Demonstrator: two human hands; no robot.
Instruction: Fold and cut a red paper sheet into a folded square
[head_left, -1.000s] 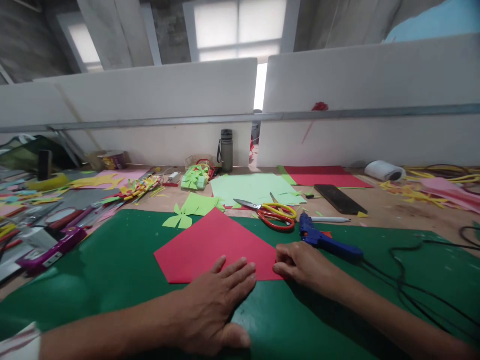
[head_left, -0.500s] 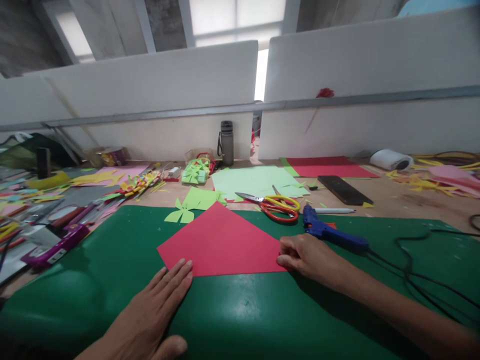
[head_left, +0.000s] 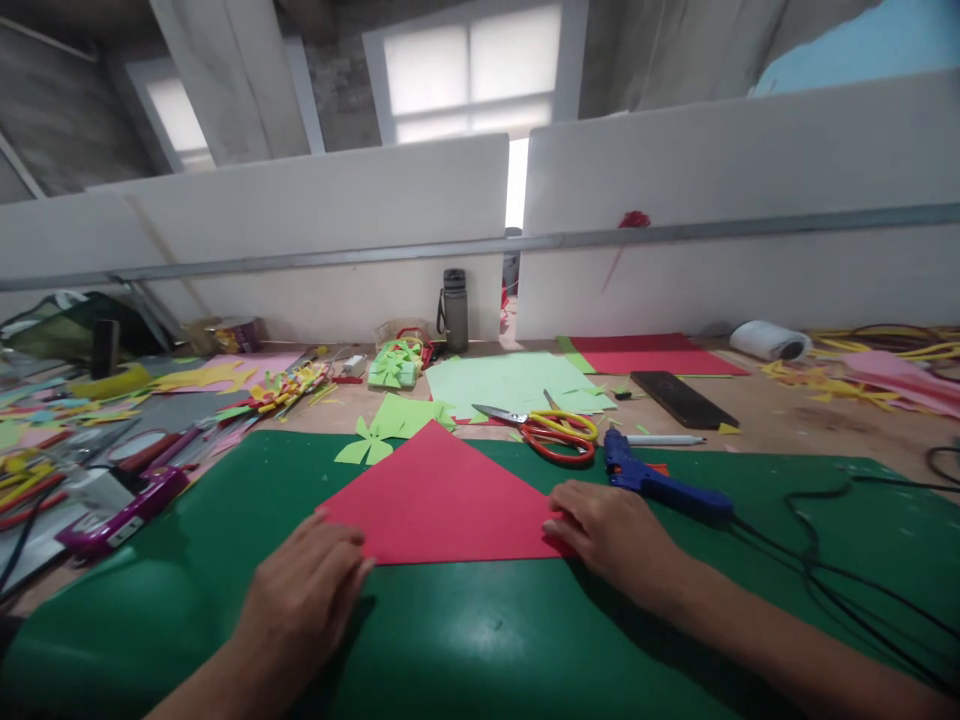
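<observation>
A folded sheet of red paper (head_left: 446, 500) lies on the green mat (head_left: 480, 650), its point facing away from me and its straight edge toward me. At the left corner, my left hand (head_left: 304, 580) has its fingers curled and closed on the paper. My right hand (head_left: 611, 535) pinches the right corner, with the fingertips partly hiding it. Just beyond the sheet are scissors (head_left: 559, 445) with red and yellow handles and a blue glue gun (head_left: 667, 485). A light green paper cutout (head_left: 366, 443) sits by the sheet's upper left side.
Pale green sheets (head_left: 517, 378), a black phone (head_left: 682, 400), a white pen (head_left: 664, 440) and a grey bottle (head_left: 454, 312) stand or lie farther back. The glue gun's cord (head_left: 810, 560) crosses the mat at right. Tools and paper scraps crowd the left, including a purple tool (head_left: 127, 520).
My left hand has gone from lying flat at the paper's near left edge to curling round its left corner. My right hand stays at the right corner. The view has tilted up slightly.
</observation>
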